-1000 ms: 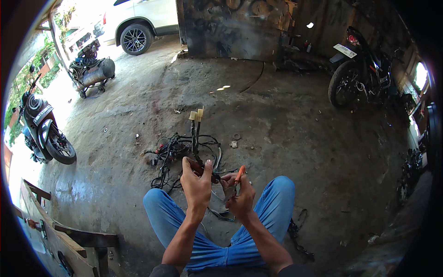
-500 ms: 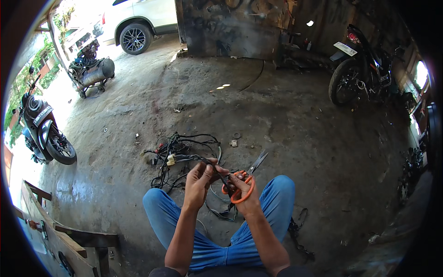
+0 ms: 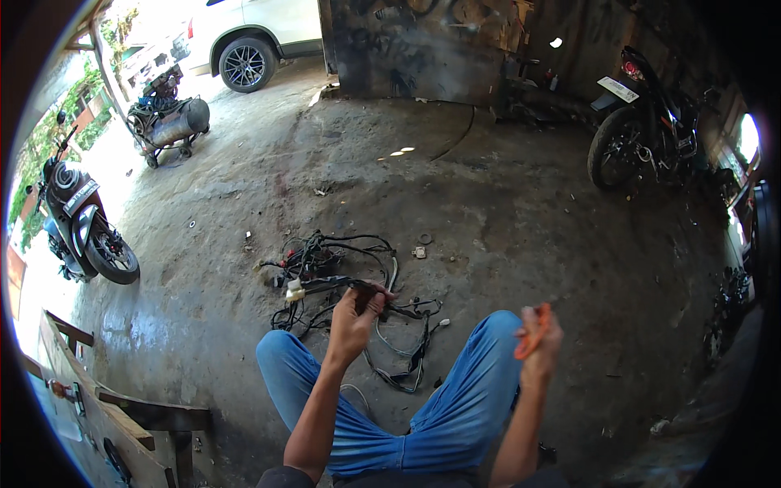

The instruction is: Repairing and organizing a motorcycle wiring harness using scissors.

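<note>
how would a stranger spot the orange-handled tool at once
Start at the blue jeans, low in the centre. Just outside the right knee, the right grip holds the orange-handled tool, blurred. Its bright orange sets it apart from the jeans and the dark wire tangle farther left.

Vehicle repair workshop: 2 motorcycles (image 3: 84, 215), 1 air compressor (image 3: 176, 124), loose wiring (image 3: 307, 259) on grimy floor (image 3: 504, 220).

A white car (image 3: 281, 28) stands in the frame's upper left, near a grey cylindrical metal tank (image 3: 179, 122) on wheels; a black scooter (image 3: 81, 215) occupies far left, a dark motorcycle (image 3: 661, 122) upper right, a brown wooden structure (image 3: 154, 414) lower left.
</note>
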A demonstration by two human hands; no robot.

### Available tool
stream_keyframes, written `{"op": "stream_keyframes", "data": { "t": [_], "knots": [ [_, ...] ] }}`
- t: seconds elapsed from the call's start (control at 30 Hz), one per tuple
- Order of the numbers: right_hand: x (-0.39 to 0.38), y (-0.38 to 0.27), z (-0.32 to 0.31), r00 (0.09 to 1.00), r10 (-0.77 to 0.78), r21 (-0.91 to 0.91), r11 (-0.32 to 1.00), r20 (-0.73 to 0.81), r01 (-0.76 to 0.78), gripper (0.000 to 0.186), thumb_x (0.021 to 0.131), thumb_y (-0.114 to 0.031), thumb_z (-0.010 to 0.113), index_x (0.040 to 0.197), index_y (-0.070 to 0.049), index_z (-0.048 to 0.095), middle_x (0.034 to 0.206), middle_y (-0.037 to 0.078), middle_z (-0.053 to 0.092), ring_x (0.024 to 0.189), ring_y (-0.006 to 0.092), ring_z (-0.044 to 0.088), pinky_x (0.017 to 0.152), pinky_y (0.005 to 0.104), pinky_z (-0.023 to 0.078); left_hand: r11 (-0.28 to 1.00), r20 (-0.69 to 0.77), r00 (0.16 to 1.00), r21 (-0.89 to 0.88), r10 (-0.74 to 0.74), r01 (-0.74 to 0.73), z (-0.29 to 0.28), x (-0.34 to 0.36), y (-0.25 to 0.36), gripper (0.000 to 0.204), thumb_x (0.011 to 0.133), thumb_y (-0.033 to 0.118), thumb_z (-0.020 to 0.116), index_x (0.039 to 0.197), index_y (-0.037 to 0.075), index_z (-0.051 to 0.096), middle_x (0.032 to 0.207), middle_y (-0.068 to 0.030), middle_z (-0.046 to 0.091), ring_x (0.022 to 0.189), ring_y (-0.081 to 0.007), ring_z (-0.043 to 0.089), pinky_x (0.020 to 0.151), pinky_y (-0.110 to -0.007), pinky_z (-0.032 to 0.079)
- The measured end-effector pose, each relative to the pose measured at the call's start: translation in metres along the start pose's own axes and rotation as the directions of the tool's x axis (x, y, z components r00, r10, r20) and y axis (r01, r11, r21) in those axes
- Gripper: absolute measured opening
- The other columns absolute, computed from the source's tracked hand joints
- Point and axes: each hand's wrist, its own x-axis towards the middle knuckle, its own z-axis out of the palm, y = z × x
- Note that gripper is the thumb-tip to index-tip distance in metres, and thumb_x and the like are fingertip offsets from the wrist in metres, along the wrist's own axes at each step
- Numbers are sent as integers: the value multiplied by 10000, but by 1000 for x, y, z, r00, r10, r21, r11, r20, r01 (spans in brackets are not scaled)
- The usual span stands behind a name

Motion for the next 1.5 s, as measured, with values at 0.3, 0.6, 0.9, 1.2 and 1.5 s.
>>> {"op": "stream_keyframes", "data": {
  "t": [0.3,0.6,0.9,1.2,1.5],
  "knots": [
    [22,287,-182,947,34,-826,480,-319,-295,397,839,-271,742,1090,25,658,1025,268,648,894,439,633,818,505,498,934,-59,989,-341,-135,107,2,0,-18,206,1037,160,603,1134,-22,592,1067,-123,707,609,-65,522,564,-237,483],
    [12,108,-78,795,-521,-505,799,-310,326,355,883,-22,656,1235,7,616,1252,158,603,1186,309,586,1018,444,475,987,-81,996,-161,-36,23,10,-9,3,236,1031,190,622,1120,-29,631,1019,-123,723,669,-91,579,656,-255,506],
    [-58,30,113,499,-708,11,581,500,814,489,795,40,750,1257,-84,646,1279,139,579,1220,333,581,998,426,516,950,-102,992,-309,-74,39,24,-28,45,201,1023,175,630,1095,-13,632,983,-109,718,670,-102,588,608,-243,481],
    [-75,17,139,590,-755,171,646,287,744,221,814,62,759,1007,-46,755,1002,95,718,900,196,717,735,320,579,982,-80,996,-184,34,-48,6,-47,42,180,1012,183,650,1060,10,647,1030,-50,657,829,-89,588,738,-247,485],
    [-51,-7,136,771,202,33,960,604,-278,204,956,-201,731,988,-1,710,715,-17,625,545,20,515,402,213,339,976,208,956,30,206,-216,-7,-37,44,93,1013,97,615,1022,5,607,1034,-26,598,1010,-127,554,919,-299,451]
  ]
}}
